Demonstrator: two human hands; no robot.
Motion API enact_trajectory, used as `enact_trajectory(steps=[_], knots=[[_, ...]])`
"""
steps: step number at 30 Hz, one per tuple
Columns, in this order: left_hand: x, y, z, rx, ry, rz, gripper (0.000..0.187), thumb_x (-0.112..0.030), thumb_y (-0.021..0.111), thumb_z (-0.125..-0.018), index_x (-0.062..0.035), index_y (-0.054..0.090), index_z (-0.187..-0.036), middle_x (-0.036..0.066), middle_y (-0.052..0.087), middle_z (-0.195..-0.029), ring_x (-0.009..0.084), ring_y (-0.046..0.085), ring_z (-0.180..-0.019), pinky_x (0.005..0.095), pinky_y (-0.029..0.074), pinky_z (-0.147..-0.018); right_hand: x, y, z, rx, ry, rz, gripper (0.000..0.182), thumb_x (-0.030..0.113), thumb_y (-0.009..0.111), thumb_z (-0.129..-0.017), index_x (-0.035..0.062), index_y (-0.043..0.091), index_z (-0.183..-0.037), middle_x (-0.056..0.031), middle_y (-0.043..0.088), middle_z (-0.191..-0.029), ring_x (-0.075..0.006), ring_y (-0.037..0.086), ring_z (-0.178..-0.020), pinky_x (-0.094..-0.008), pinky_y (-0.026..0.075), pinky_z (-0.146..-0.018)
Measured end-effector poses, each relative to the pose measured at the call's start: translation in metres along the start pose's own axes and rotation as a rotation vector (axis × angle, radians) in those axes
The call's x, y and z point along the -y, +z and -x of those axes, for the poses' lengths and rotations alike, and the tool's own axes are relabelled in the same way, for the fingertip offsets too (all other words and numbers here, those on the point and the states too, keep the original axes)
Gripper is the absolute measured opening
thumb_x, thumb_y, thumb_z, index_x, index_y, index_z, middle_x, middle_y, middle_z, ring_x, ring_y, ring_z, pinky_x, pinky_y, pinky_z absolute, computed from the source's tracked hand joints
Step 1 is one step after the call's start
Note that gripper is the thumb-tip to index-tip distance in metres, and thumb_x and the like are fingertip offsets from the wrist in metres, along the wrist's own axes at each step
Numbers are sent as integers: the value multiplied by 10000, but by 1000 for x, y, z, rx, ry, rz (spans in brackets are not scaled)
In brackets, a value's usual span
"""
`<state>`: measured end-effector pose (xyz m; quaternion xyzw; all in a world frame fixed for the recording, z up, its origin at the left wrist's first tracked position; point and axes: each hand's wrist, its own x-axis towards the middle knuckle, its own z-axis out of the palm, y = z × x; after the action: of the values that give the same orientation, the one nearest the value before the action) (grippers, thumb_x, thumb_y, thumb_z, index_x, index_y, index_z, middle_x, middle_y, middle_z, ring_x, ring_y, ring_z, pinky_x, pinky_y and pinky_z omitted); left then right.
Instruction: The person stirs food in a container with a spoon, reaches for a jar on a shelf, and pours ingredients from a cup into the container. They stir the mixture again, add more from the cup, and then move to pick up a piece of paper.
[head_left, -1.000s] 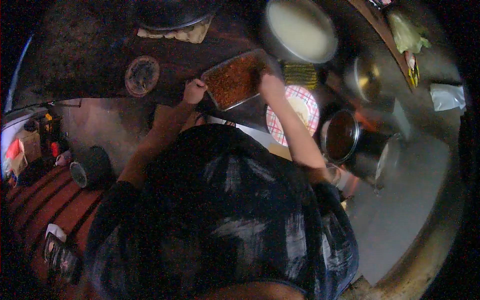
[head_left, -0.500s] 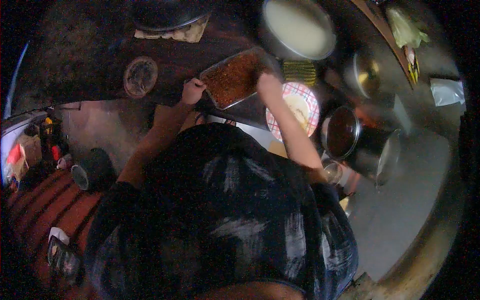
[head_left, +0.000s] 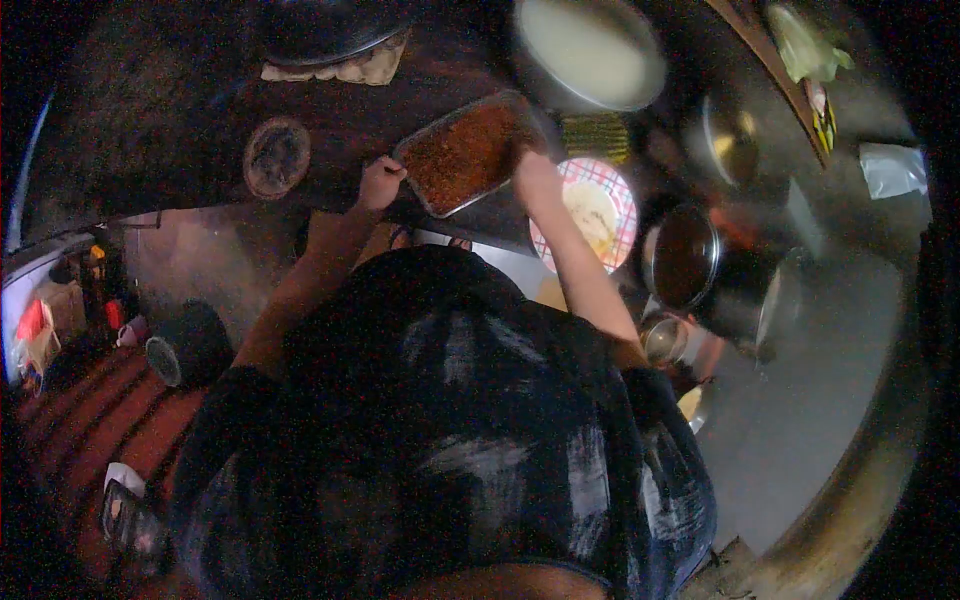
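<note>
Your left hand (head_left: 380, 183) grips the metal tray (head_left: 447, 213), already covered with reddish-brown crumbly food (head_left: 458, 152). Your right hand (head_left: 538, 184) is too blurred to read.

Rectangular metal tray (head_left: 468, 206), thin shiny rim, set at a slant in view, long sides running lower left to upper right. Lies on the dark work surface, near its front edge. Holds a reddish-brown, crumbly-looking mix (head_left: 462, 150), loose, spread over most of the base; grain too small to identify. Right end of tray is darker, partly hidden and blurred.

Round plate (head_left: 612, 177), red-and-white checked rim, faces up just right of the tray. Pale food (head_left: 592, 218) in its middle, yellowish toward the lower part, type unclear. Lower left of plate partly covered from view.
</note>
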<state>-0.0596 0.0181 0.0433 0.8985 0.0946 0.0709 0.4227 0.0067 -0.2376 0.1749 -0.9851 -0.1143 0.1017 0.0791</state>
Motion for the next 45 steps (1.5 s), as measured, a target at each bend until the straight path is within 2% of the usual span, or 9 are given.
enact_trajectory(steps=[2,5,9,11,15,29,39,41,45], knots=[[43,23,-1,-87,190,627,170,-100,643,-651,-35,498,-712,110,548,-675,264,550,-685,329,419,-601,-6,-6,4,-67,4,37,222,123,382,-764,5,569,-762,-178,584,-720,-311,588,-678,-407,476,-580],[36,20,2,-120,234,311,178,-86,645,-652,-36,483,-708,113,545,-667,264,548,-675,331,419,-596,-18,-10,10,-15,71,90,221,127,379,-768,7,564,-775,-175,584,-700,-310,589,-668,-406,477,-573],[38,16,2,-100,223,377,184,-109,644,-662,-38,483,-715,105,544,-654,262,546,-640,335,418,-583,-18,18,15,-10,137,0,206,124,411,-740,-10,556,-680,-220,562,-714,-359,559,-688,-436,448,-596],[22,6,6,-28,61,125,193,-129,643,-670,-39,479,-718,96,545,-645,278,541,-634,354,408,-607,-9,19,13,-6,103,-41,203,106,402,-746,-3,572,-764,-195,579,-703,-332,581,-665,-413,471,-592],[50,11,4,-39,184,219,203,-152,645,-669,-42,484,-725,103,547,-648,302,536,-662,374,390,-651,13,3,15,-10,70,-108,206,95,403,-738,-1,584,-727,-206,578,-714,-338,578,-689,-411,467,-612],[7,-15,12,87,-197,79,171,-178,628,-672,-33,540,-694,117,569,-708,286,550,-714,351,428,-630,-4,25,14,-29,77,-116,186,113,406,-747,-1,552,-755,-204,576,-732,-333,577,-704,-415,469,-616],[41,1,12,85,-143,250,153,-171,619,-685,-40,546,-718,108,564,-694,264,548,-690,338,422,-629,-2,23,22,16,148,-69,177,82,401,-735,-7,553,-726,-204,578,-731,-325,582,-697,-419,469,-620],[65,13,11,-35,85,288,149,-171,618,-688,-45,545,-717,99,564,-697,242,552,-693,341,419,-616,3,15,22,19,122,-67,178,82,402,-733,-7,555,-716,-207,578,-728,-326,583,-690,-422,468,-612],[45,6,12,35,-8,306,139,-162,617,-690,-48,542,-717,92,563,-692,238,553,-684,333,422,-599,8,-17,24,44,53,-60,183,79,400,-733,-10,559,-720,-212,576,-726,-332,582,-689,-429,466,-603]])
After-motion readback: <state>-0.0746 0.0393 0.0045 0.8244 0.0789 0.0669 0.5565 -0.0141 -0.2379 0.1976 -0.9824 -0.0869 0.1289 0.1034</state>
